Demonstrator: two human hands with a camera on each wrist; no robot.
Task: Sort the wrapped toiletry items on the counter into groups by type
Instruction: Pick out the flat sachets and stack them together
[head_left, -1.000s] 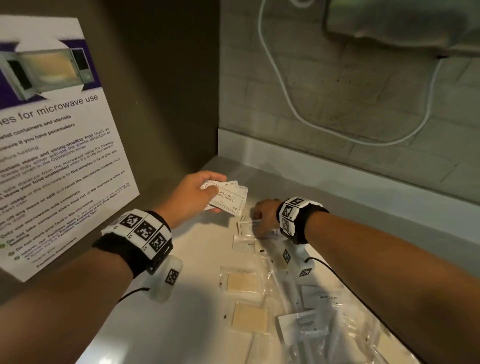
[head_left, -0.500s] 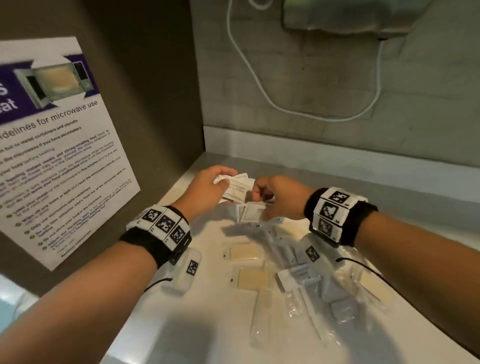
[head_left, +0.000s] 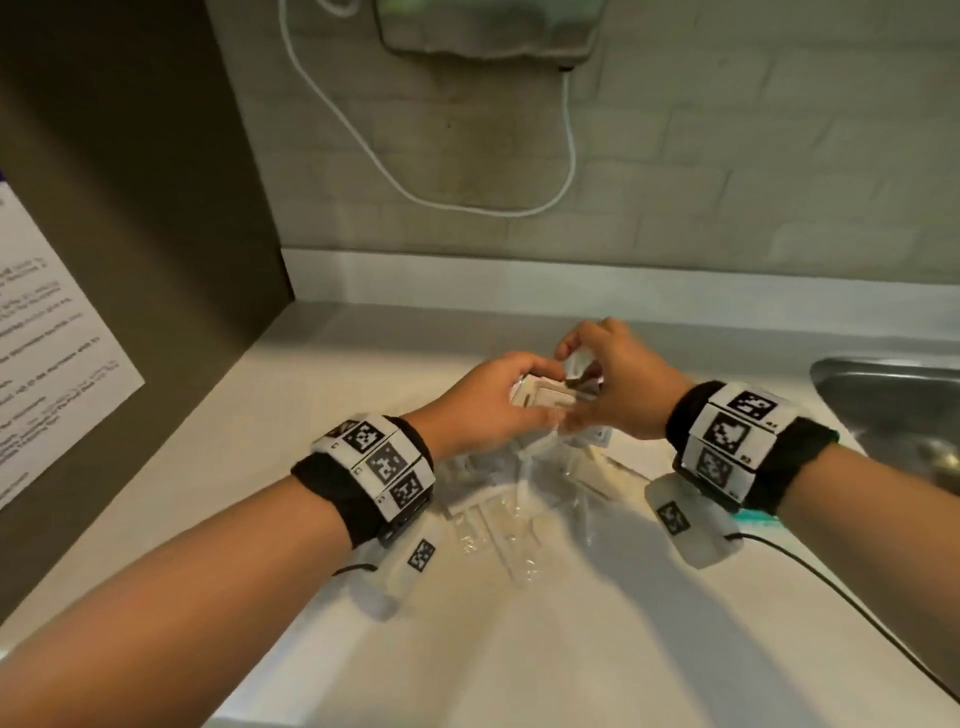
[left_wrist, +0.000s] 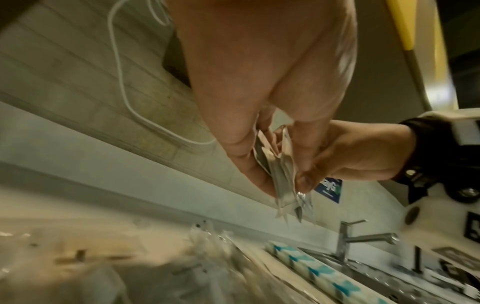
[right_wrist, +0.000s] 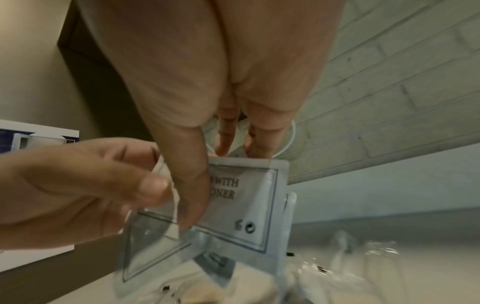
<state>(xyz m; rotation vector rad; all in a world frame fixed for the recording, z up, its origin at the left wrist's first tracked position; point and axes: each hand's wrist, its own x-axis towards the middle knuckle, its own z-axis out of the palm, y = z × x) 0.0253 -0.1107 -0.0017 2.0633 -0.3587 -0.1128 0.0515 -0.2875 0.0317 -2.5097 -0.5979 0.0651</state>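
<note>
Now my left hand (head_left: 480, 402) grips a small stack of white shampoo packets (head_left: 543, 399), flat and level above the counter (head_left: 291, 415). My right hand (head_left: 618, 387) pinches one more packet (right_wrist: 244, 205), touching the stack's right edge. It is the nearer hand, so I think it slides that packet on top. Other wrapped items (head_left: 519, 499) lie just below both hands.

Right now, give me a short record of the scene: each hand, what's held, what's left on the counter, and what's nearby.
left hand: grips a stack of white sachets
right hand: pinches a sachet at the stack
counter: clear-wrapped items in a loose pile below the hands
nearby: steel sink at right, poster at left
</note>
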